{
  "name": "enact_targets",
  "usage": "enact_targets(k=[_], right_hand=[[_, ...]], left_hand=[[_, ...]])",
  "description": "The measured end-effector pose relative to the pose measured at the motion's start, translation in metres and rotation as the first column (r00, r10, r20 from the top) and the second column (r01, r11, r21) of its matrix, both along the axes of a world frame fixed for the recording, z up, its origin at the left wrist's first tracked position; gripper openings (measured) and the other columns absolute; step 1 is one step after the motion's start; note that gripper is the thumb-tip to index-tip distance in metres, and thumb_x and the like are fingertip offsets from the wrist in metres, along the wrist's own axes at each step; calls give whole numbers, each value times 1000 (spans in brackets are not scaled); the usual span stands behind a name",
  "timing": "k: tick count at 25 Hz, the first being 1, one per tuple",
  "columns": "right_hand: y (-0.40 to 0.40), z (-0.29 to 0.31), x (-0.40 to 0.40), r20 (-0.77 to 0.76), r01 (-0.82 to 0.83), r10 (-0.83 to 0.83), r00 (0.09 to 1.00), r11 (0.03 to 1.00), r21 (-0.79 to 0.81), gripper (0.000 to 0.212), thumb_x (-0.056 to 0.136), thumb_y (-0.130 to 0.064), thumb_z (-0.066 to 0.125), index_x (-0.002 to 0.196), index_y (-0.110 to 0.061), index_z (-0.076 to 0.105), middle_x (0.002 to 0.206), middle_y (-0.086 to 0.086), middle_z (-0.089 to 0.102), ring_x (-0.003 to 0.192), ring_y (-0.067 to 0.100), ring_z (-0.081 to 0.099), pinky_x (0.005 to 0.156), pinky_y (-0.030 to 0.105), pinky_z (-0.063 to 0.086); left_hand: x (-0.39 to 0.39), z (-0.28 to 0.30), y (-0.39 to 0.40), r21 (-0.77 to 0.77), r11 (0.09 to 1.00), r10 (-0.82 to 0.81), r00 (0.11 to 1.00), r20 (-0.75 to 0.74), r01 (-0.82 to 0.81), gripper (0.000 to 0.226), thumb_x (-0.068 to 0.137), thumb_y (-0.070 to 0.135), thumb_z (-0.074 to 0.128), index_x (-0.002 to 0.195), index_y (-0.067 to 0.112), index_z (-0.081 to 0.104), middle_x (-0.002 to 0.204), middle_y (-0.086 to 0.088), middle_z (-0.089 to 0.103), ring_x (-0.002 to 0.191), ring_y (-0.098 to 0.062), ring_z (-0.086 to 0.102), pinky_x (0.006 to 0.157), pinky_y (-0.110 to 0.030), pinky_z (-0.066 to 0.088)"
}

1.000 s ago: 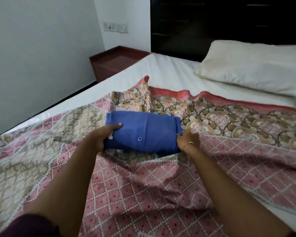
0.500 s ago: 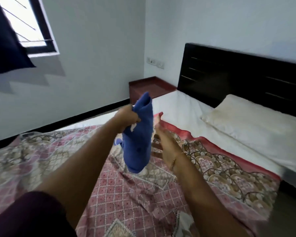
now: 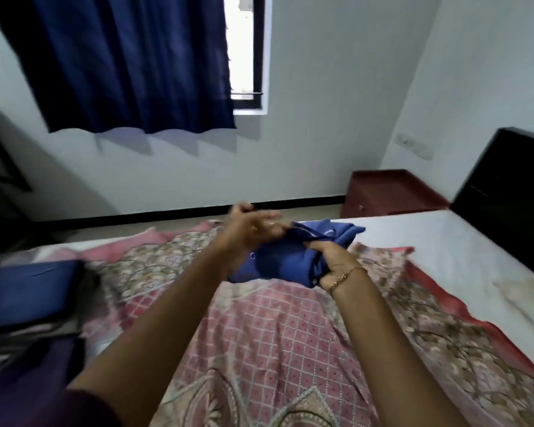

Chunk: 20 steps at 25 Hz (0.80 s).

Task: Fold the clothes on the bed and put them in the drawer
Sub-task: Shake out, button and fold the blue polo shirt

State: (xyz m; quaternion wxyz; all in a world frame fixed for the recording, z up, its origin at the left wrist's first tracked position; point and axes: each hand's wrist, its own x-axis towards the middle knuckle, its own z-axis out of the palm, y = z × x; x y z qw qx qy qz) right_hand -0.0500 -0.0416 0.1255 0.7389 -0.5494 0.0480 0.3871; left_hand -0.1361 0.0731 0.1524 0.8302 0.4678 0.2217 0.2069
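Above the pink patterned bedspread (image 3: 278, 328), the right hand (image 3: 333, 257) gripped a folded blue cloth garment (image 3: 285, 260) with curled fingers, while the left hand (image 3: 250, 231) rested on its top, fingers blurred, grip unclear.

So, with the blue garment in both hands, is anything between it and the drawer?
Cannot tell: no open drawer shows. The blue garment is held above the bed by the left hand and right hand; nothing visible crowds it.

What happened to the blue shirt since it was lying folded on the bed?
The shirt was lifted off the blanket. First only the left hand held it dangling; now the right hand has taken a grip underneath too. The blanket stayed spread on the bed.
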Motion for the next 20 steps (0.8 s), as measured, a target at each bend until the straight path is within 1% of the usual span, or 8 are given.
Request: enact_targets(k=[2,4,7,10,13,16,18,20], right_hand=[[38,8,-38,6,-79,79,997,997,10,8,91,-3,50,86,-2,56,45,2,62,48,11,65,36,15,46],[72,14,-90,-4,-130,130,992,991,24,11,91,-4,51,81,-3,56,45,2,62,38,11,60,36,17,46],[110,7,-181,-22,-205,206,978,978,40,18,92,-5,48,77,-4,57,48,3,64,40,12,61,38,17,48],[152,-7,-273,-53,-264,265,963,964,27,24,94,-5,41,75,-5,56,48,4,64,40,13,61,40,18,48],[187,-28,-351,-58,-312,311,949,950,-15,38,93,-6,39,66,-7,65,49,4,65,41,14,62,41,18,48],[202,-68,-391,-102,-308,298,949,946,-104,38,90,-7,43,62,-6,69,55,8,67,45,17,64,41,20,50],[208,-99,-411,-75,-305,296,952,916,-259,17,89,-9,51,87,-2,66,72,12,70,62,25,67,58,30,54],[209,-129,-425,-1,-282,304,953,883,-376,19,88,-7,56,104,-1,63,90,17,67,80,32,64,69,40,53]], left_hand=[[-76,2,76,168,898,409,912,25,-407,30,89,-11,35,79,17,35,69,-7,57,58,-19,63,55,-21,52],[-166,-17,139,330,784,588,799,-126,-526,25,92,-1,38,74,17,41,61,-1,55,56,-16,52,46,-18,43],[-297,-67,188,173,957,289,799,-527,-233,19,87,28,53,72,17,53,59,0,58,51,-17,50,53,-21,39],[-390,-97,215,-31,997,38,820,-571,-67,49,62,55,70,92,17,64,78,-6,65,65,-20,58,62,-30,44],[-461,-108,240,-203,974,14,921,-388,-100,37,78,39,65,98,8,68,86,-14,71,68,-26,68,57,-34,57],[-516,-114,258,-269,961,-34,946,-322,-57,49,54,19,85,97,3,71,87,-17,71,69,-28,70,57,-35,58],[-541,-130,265,-160,984,9,916,-401,-80,38,68,0,71,104,10,63,83,-10,71,68,-25,68,53,-31,56],[-555,-147,263,39,996,94,865,-492,-86,43,74,-20,56,99,14,57,77,-1,68,73,-20,62,55,-24,54]])
